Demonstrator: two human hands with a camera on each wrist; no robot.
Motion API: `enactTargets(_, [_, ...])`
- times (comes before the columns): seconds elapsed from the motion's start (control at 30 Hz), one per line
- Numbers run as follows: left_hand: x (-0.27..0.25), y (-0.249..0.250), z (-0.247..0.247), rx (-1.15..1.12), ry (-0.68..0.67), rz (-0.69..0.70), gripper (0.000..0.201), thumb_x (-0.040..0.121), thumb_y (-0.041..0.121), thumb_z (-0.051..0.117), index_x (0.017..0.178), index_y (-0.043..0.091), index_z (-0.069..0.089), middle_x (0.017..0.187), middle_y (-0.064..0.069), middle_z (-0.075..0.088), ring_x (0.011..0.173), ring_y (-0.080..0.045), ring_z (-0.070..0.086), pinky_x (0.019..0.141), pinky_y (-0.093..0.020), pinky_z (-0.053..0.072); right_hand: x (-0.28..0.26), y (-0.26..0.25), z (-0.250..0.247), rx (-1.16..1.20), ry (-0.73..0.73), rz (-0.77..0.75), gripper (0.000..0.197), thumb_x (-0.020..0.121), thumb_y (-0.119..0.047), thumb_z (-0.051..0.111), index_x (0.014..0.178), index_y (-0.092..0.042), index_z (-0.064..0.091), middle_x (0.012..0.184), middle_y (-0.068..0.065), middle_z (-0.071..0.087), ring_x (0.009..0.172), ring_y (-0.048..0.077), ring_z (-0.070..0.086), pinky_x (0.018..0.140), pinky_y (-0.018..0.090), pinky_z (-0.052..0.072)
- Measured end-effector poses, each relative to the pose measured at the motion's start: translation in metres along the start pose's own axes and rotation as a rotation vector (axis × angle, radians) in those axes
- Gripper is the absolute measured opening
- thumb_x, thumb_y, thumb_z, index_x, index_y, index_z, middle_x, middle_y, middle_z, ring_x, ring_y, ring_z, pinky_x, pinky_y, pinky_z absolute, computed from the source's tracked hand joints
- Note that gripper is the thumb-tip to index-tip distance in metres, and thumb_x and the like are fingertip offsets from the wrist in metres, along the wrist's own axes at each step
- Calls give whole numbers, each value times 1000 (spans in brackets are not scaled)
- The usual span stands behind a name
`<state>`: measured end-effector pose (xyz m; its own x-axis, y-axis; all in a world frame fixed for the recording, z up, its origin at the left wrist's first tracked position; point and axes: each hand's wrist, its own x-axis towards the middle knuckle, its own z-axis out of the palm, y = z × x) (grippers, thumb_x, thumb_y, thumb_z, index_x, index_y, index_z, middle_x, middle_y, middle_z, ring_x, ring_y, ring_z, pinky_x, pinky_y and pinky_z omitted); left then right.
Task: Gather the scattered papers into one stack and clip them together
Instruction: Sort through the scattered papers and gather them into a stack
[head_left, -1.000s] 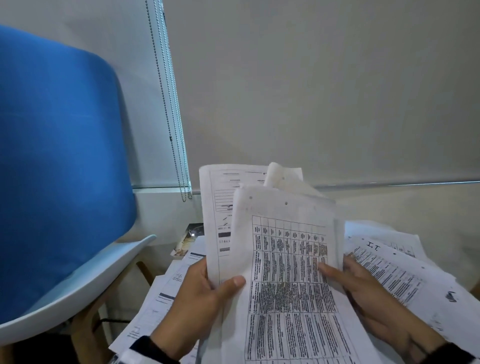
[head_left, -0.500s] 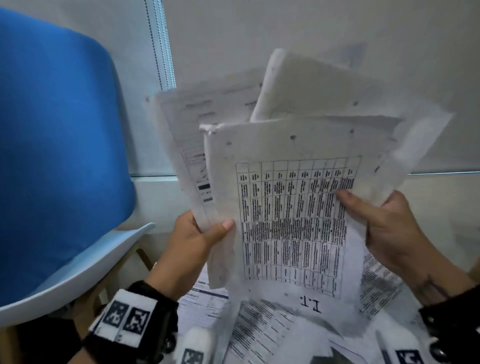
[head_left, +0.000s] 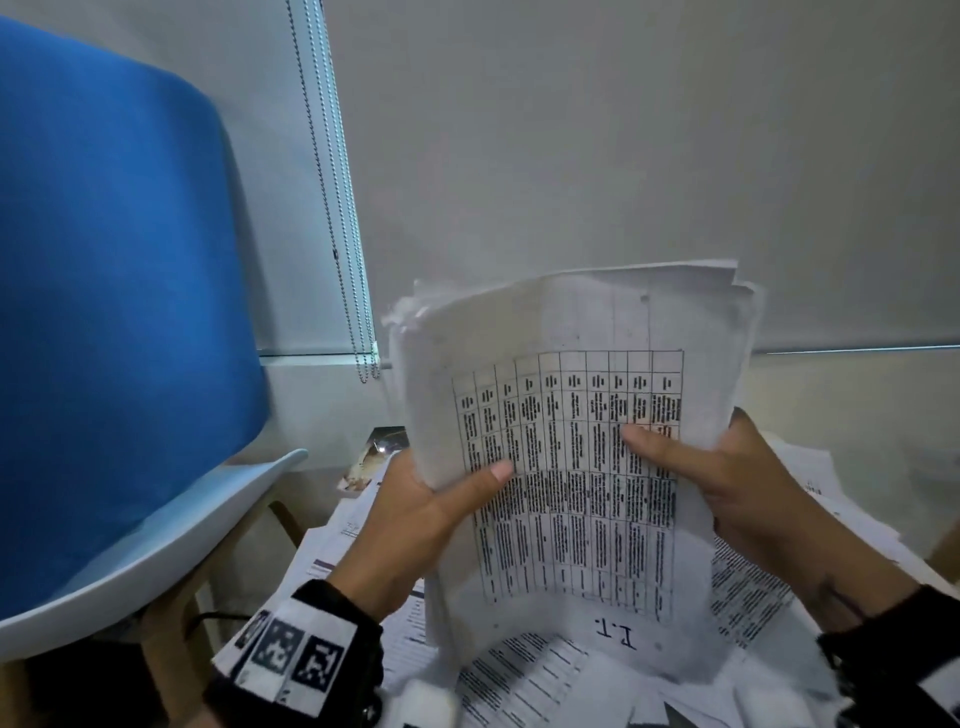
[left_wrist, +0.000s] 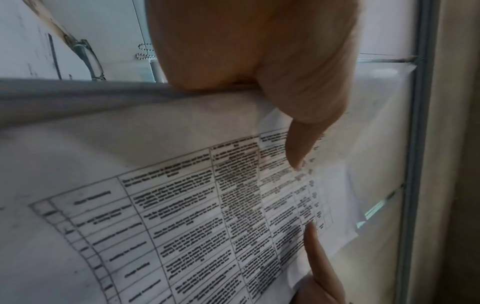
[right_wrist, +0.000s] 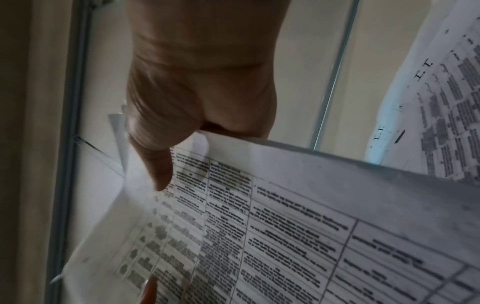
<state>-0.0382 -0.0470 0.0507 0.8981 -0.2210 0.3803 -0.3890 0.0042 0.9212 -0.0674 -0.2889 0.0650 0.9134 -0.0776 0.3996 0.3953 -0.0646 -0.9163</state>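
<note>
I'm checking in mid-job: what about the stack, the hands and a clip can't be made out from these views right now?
- Fingers of the left hand and right hand: hidden behind the paper stack in the head view; only thumbs show.
- Table text on the stack: motion-blurred in all three views, unreadable.
- Sheet count: top edges overlap and blur.
- A clip: none in any view.
- Loose papers underneath: partly covered by the stack, cut off by the bottom edge.

Stack (head_left: 571, 415) upright at centre, between left hand (head_left: 415, 525) at its left edge and right hand (head_left: 748, 499) at its right edge; thumbs across its front sheet; loose papers (head_left: 753, 587) spread below and behind it on the worktop; chair (head_left: 114, 322) far left; cord (head_left: 337, 208) hanging behind, between chair and stack; blind (head_left: 623, 130) at the back.
</note>
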Motion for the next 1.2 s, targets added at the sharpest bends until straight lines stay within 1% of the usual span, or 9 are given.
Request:
enactTargets(0.2, [1, 10, -3, 127, 105, 146, 19, 85, 20, 68, 98, 6, 67, 97, -17, 72, 90, -30, 69, 79, -45, 59, -5, -13, 2, -73, 78, -133, 35, 70, -37, 77, 84, -6, 75, 86, 13, 76, 86, 25, 74, 85, 49, 57])
enactTargets(0.37, [-18, -25, -2, 105, 51, -68, 15, 84, 23, 66, 98, 29, 66, 96, 5, 74, 87, -7, 70, 64, -19, 57, -15, 21, 6, -247, -36, 77, 48, 66, -53, 80, 80, -9, 68, 74, 4, 71, 73, 18, 71, 79, 46, 61])
enactTargets(0.53, [-22, -42, -5, 119, 190, -155, 9, 83, 17, 66, 77, 10, 66, 60, 7, 72, 59, -2, 68, 49, -11, 51, -14, 30, -3, -340, -220, 250, 39, 73, -54, 62, 97, -25, 71, 96, 1, 77, 90, 15, 72, 77, 26, 57])
enactTargets(0.63, [-16, -49, -24, 112, 273, -261, 7, 87, 12, 65, 89, 6, 70, 80, -7, 77, 81, -19, 73, 64, -25, 53, -2, 37, -32, -381, -206, 256, 58, 68, -74, 61, 106, -32, 71, 102, -6, 76, 94, 14, 71, 79, 30, 53])
enactTargets(0.73, [-20, -58, -36, 94, 295, -378, 11, 90, 11, 63, 94, 4, 69, 86, -10, 75, 84, -28, 70, 75, -33, 55, 5, 57, -67, -597, -129, 365, 54, 65, -60, 74, 112, -33, 65, 108, -5, 69, 93, 12, 67, 72, 26, 51])
enactTargets(0.87, [-33, -64, -33, 104, 277, -537, 8, 92, 11, 60, 85, 6, 60, 74, -8, 63, 63, -17, 56, 53, -24, 44, 0, 83, -89, -928, -286, 513, 68, 67, -50, 82, 127, -36, 54, 131, -6, 55, 108, 9, 56, 86, 26, 45])
enactTargets(1.0, [-33, -78, -31, 198, 245, -577, 14, 90, 12, 62, 81, 6, 54, 61, -5, 53, 52, -15, 50, 66, -23, 48, 8, 91, -76, -1041, -528, 463, 96, 41, -77, 77, 128, -52, 42, 143, -17, 38, 130, 9, 39, 108, 32, 37])
enactTargets(1.1, [-29, -86, -33, 220, 215, -641, 13, 87, 15, 66, 90, 4, 59, 67, -8, 62, 59, -20, 60, 70, -42, 55, 22, 90, -57, -1163, -639, 484, 111, 49, -53, 89, 143, -49, 30, 149, -18, 28, 137, 13, 30, 114, 41, 31])
enactTargets(1.2, [-25, -102, -41, 222, 176, -657, 28, 83, 17, 71, 105, 2, 60, 86, -15, 69, 76, -29, 68, 59, -36, 56, 40, 92, -45, -1274, -733, 508, 124, 48, -53, 89, 150, -45, 18, 159, -9, 21, 144, 20, 23, 117, 48, 25])
